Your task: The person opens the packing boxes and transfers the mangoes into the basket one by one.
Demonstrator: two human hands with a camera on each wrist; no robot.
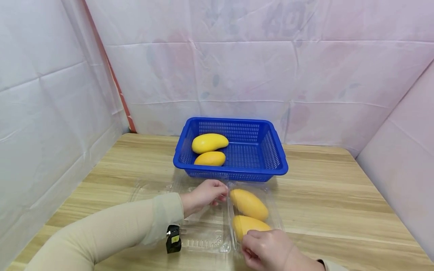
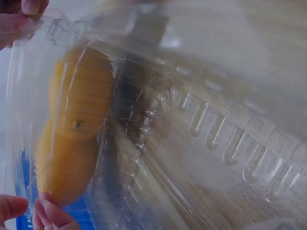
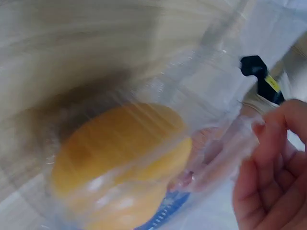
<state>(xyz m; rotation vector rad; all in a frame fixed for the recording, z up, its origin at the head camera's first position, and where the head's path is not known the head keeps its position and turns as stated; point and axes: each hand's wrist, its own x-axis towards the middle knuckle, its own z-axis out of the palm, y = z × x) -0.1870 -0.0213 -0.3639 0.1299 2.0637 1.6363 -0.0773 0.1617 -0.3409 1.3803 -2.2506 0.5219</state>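
Two orange-yellow mangoes, a far one (image 1: 250, 204) and a near one (image 1: 249, 225), lie side by side inside a clear plastic clamshell box (image 1: 231, 226). In the head view, my left hand (image 1: 207, 194) pinches the box's far left corner with bent fingers. At the near left corner, my right hand (image 1: 271, 246) pinches the edge between thumb and fingers. The left wrist view shows the plastic rim running between both hands, with ribbed clear plastic (image 2: 230, 143) beside it. Through the clear wall in the right wrist view, the left hand (image 3: 204, 158) appears behind the mangoes.
A blue mesh basket (image 1: 244, 174) stands just behind the box, with two yellow mangoes, one long (image 1: 209, 143) and one shorter (image 1: 211, 159), on its left side. More clear plastic packaging (image 1: 203, 241) spreads under the left forearm. White-pink sheeting (image 1: 244, 75) surrounds the wooden table (image 1: 325, 210).
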